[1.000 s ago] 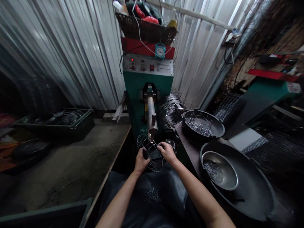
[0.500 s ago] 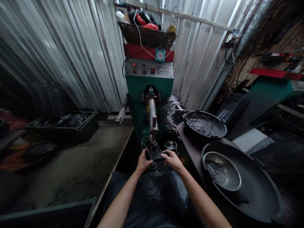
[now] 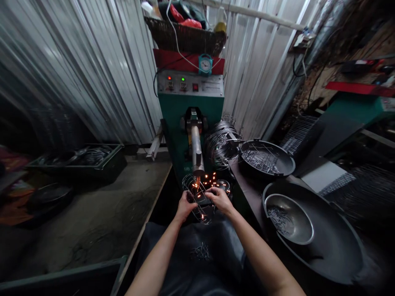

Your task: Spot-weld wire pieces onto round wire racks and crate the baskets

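Wire cage (image 3: pixel 199 213), silver and rounded, sits just below centre of the picture under the grey cylindrical metal arm (image 3: pixel 196 150), pinched by the left hand (image 3: pixel 185 206); whether the right hand (image 3: pixel 219 199) beside it grips wire cannot be told. Orange sparks (image 3: pixel 195 186) could burn bare fingers, and a loosened left grip could misalign the cage. Pale lettering (image 3: pixel 187 169) on the green metal machine (image 3: pixel 173 109) begins 佛; the remainder is hidden.

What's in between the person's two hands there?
The head view shows a curved wire frame, with orange sparks, between the left hand and right hand.
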Motion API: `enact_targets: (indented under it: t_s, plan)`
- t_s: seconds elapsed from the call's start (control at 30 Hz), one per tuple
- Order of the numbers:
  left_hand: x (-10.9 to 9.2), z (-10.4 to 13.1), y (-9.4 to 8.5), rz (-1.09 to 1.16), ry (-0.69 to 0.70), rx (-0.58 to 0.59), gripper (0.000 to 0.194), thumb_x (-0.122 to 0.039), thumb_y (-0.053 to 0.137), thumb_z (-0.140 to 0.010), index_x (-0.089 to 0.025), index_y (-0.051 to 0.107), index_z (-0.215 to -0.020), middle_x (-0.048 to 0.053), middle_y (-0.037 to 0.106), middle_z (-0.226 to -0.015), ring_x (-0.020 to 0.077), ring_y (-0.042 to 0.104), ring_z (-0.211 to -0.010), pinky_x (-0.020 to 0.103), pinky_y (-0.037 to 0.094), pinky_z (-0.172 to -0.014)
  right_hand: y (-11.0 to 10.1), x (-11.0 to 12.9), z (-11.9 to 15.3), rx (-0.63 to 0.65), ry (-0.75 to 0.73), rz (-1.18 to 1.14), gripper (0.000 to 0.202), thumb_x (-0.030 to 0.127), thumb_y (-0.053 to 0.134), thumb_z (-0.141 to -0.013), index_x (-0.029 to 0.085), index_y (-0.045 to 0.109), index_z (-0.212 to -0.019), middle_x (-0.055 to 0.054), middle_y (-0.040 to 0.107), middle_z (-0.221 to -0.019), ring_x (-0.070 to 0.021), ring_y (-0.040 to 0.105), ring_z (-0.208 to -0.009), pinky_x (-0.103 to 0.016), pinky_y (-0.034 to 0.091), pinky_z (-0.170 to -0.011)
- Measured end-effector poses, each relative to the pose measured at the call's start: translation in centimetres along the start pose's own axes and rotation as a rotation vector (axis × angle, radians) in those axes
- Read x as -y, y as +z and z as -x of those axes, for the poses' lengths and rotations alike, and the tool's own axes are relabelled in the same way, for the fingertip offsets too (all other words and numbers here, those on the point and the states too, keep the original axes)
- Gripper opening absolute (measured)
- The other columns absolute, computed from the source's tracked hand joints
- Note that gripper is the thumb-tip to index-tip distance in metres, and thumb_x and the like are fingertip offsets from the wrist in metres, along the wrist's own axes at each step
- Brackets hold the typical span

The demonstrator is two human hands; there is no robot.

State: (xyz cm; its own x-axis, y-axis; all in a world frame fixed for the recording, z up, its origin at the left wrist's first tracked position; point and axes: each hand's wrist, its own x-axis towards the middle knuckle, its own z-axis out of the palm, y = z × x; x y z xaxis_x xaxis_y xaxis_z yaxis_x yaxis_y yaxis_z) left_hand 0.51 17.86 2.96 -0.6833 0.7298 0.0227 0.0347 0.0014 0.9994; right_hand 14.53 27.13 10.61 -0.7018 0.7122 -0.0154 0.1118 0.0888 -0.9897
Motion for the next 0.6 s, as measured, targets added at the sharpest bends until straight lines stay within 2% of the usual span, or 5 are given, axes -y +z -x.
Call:
enact_targets:
  t_s: [0.17, 0.3, 0.43, 0.6]
  plan:
    - [-0.3, 0.5, -0.1, 0.062, -0.046, 0.019, 0.046, -0.013, 0.069, -0.045, -0.019, 0.048, -0.086, -0.004, 0.053, -0.075, 0.0124, 0.053, -0.07, 0.024, 0.043, -0.064, -0.8, -0.9, 1.6, 0.039, 0.048, -0.043, 0.022, 0.036, 0.064, -0.064, 0.016, 0.062, -0.073, 0.001, 0.06, -0.068, -0.0136, 0.054, -0.065, -0.025, 0.041, -0.065]
    - [-1.0, 0.2, -0.1, 0.123, -0.096, 0.0, 0.045, -0.014, 0.069, -0.046, -0.018, 0.049, -0.086, -0.003, 0.055, -0.075, 0.0126, 0.053, -0.07, 0.024, 0.042, -0.064, -0.2, 0.0, 0.5, 0.014, 0.016, -0.045, 0.02, 0.035, 0.063, -0.064, 0.016, 0.06, -0.069, 0.002, 0.057, -0.064, -0.0125, 0.051, -0.062, -0.024, 0.04, -0.061]
    - [-1.2, -0.2, -0.4, 0.194, -0.135, 0.034, 0.047, -0.015, 0.071, -0.044, -0.018, 0.05, -0.086, -0.002, 0.056, -0.073, 0.0133, 0.053, -0.068, 0.026, 0.043, -0.064, 0.6, 0.6, -0.2, -0.001, 0.004, -0.063, 0.022, 0.037, 0.063, -0.065, 0.016, 0.06, -0.069, 0.002, 0.057, -0.064, -0.0129, 0.051, -0.063, -0.024, 0.039, -0.061]
    - [-0.8, 0.2, -0.7, 0.21, -0.127, 0.025, 0.047, -0.018, 0.072, -0.046, -0.019, 0.051, -0.088, -0.001, 0.056, -0.077, 0.0144, 0.054, -0.075, 0.026, 0.043, -0.068, -0.7, -1.0, 2.3, 0.068, 0.07, -0.065, 0.026, 0.037, 0.065, -0.065, 0.016, 0.064, -0.081, 0.0, 0.061, -0.072, -0.0135, 0.053, -0.068, -0.025, 0.04, -0.063]
